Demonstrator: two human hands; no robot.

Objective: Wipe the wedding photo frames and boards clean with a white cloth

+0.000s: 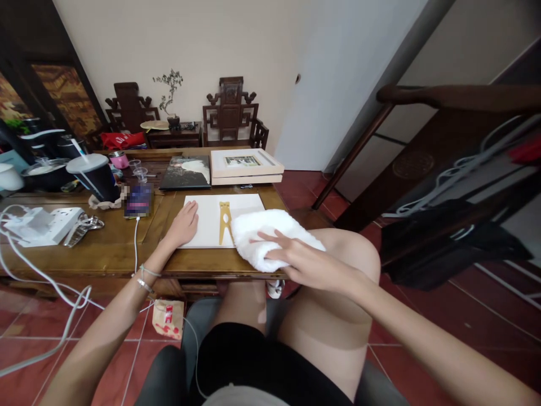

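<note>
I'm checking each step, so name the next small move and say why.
Perhaps the right hand should ease the white cloth rightward: it covers the lower right part of the white board and reaches the yellow shape, while the left hand rests on the board's left side.

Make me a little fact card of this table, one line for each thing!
Left hand: on the left edge of the white board
Right hand: on a fluffy white cloth
On the board: gold cat-eared piece
Behind the board: dark picture, pale box
Farther left: lidded cup, power strip
</note>
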